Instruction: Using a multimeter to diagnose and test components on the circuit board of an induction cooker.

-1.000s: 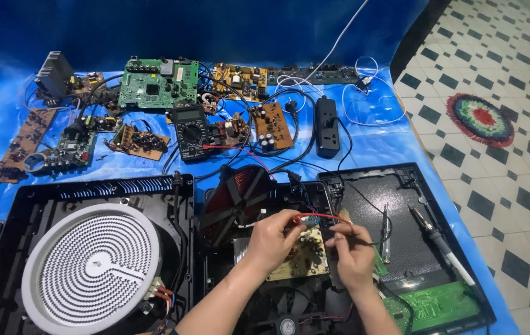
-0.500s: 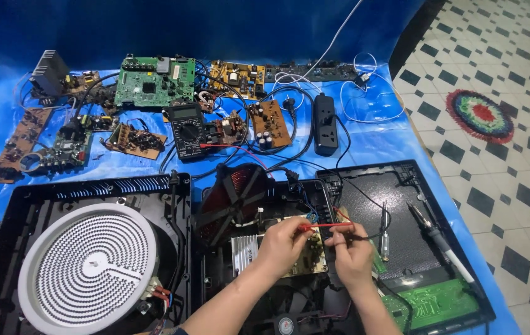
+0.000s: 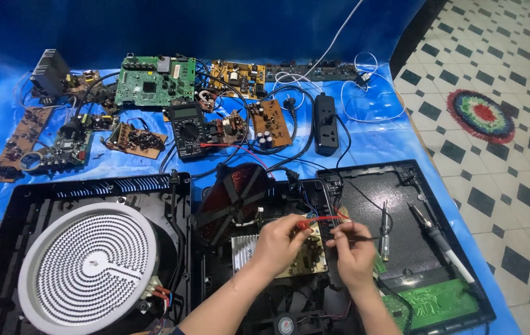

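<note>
- Left hand (image 3: pixel 280 242) pinches slim red probe (image 3: pixel 318 220), tip over tan circuit board (image 3: pixel 305 254), near centre.
- Right hand (image 3: pixel 353 247) pinches thin black probe (image 3: pixel 370 237), just right of the board.
- Ribbed copper coil (image 3: pixel 234 195) left of it.

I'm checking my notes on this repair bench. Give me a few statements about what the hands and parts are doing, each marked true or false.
1. The left hand holds a red probe. True.
2. The right hand holds a black probe. True.
3. The multimeter lies on the tiled floor. False: it lies on the blue sheet.
4. The round white heating element is right of both hands. False: it is to their left.
5. The soldering iron is in the right hand. False: it lies apart on the black panel.
</note>
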